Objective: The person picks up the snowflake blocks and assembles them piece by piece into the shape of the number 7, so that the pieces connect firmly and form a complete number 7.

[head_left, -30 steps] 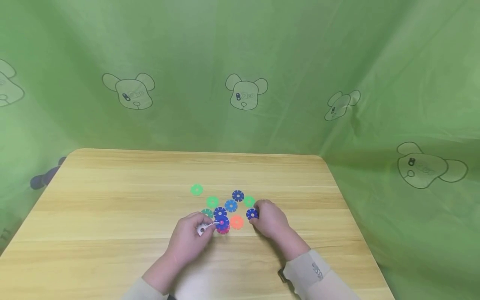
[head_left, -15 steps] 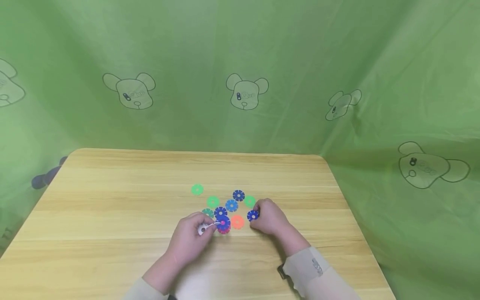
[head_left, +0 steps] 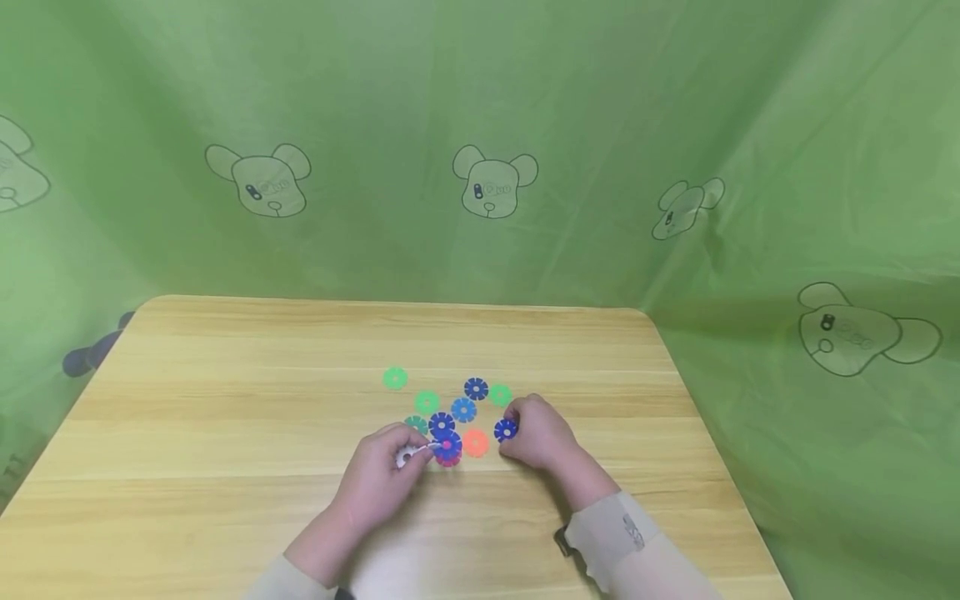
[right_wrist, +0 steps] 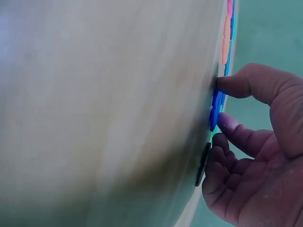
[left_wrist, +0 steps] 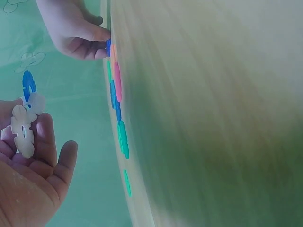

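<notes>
My left hand (head_left: pixel 378 479) pinches a small joined piece of notched plastic discs over the table. A white disc (left_wrist: pixel 22 132) sits at the fingers, with a blue disc (left_wrist: pixel 29 85) standing out from it. In the head view a pink spot shows at the middle of that blue disc. My right hand (head_left: pixel 538 435) has thumb and forefinger at the edges of a dark blue notched disc (right_wrist: pixel 215 111), low at the tabletop. Beneath its other fingers lies a black disc (right_wrist: pixel 203 165), hidden from the head view.
Loose discs lie between and beyond the hands on the wooden table (head_left: pixel 225 400): an orange disc (head_left: pixel 475 442), a pink disc (head_left: pixel 448 459), and several green and blue ones. A green disc (head_left: pixel 395 378) lies farthest back. Green curtain (head_left: pixel 375 225) hangs behind the table.
The dark blue disc at my right hand has shifted slightly toward me. The green disc beside that hand has slid a little away. My left hand stays nearly still with its joined discs.
</notes>
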Demonstrator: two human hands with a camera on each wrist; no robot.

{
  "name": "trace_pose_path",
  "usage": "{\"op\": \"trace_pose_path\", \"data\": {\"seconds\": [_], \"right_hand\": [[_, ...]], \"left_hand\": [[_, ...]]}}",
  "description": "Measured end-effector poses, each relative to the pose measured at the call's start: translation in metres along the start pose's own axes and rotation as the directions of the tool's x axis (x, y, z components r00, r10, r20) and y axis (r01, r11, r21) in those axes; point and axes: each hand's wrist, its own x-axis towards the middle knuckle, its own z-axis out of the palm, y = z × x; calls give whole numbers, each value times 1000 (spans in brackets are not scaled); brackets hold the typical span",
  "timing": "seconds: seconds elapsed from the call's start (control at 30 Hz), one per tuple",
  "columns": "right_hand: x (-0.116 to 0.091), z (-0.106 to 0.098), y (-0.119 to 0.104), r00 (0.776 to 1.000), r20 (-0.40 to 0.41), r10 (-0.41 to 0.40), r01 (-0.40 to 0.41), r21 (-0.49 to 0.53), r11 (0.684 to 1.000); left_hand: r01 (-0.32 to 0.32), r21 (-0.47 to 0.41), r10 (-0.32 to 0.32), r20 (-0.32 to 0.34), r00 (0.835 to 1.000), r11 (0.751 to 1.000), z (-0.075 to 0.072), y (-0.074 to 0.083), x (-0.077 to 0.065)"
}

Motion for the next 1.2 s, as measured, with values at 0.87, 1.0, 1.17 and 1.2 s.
{"op": "trace_pose_path", "data": {"seconds": [0.87, 1.0, 1.17, 1.2], "right_hand": [[-28, -6, -5, 998, -53, -23, 43, 398, 917], [-37, -13, -14, 993, -67, -96, 116, 475, 872], [-45, -20, -24, 979, -95, -180, 203, 513, 834], [-46, -21, -26, 976, -101, -195, 219, 521, 825]], "left_hand": [[9, 17, -9, -7, 1000, 1000, -3, 1, -1], [12, 12, -12, -7, 1000, 1000, -3, 3, -1], [11, -5, -11, 5, 1000, 1000, -4, 5, -2], [9, -9, -9, 7, 1000, 1000, -5, 5, -2]]}}
